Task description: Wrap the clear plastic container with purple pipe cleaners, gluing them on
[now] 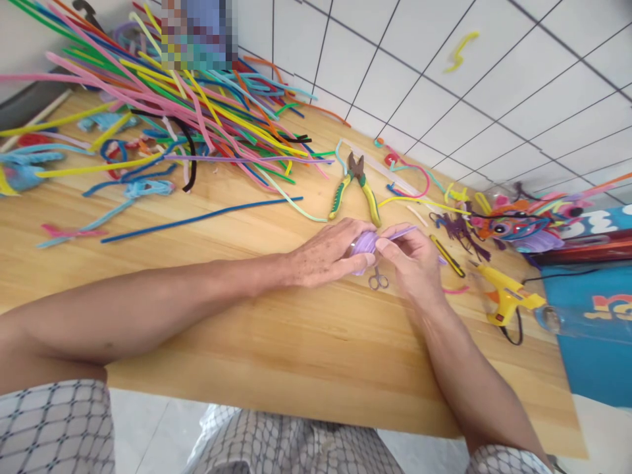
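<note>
Nearest: one patterned shirt [291, 441], worn by the person, at the edge of a wooden table [296, 342].

Far left: one light-blue fuzzy piece [29, 172], bent, with yellow.

Left, rear: one large heap of fuzzy sticks [197, 115], mixed colours, loosely piled.

Left of centre: one dark-blue stick [202, 219], lying alone in front of the heap.

Centre: left hand [326, 257], fingers closed on a purple bundle [364, 247], above the table between both hands.

Behind the bundle: one pair of pliers [355, 168], green-and-yellow handles spread.

Just in front of the bundle: one pair of small scissors [378, 280], partly hidden.

Right of the bundle: right hand [412, 260], thumb and fingers pinched together on a purple strand [405, 232].

Beside that hand: one yellow-and-black knife [447, 255].

Right: one yellow glue gun [508, 296], on its side; one colourful fuzzy figure [518, 224] behind.

Far right: one clear bottle [573, 322], lying down.
</note>
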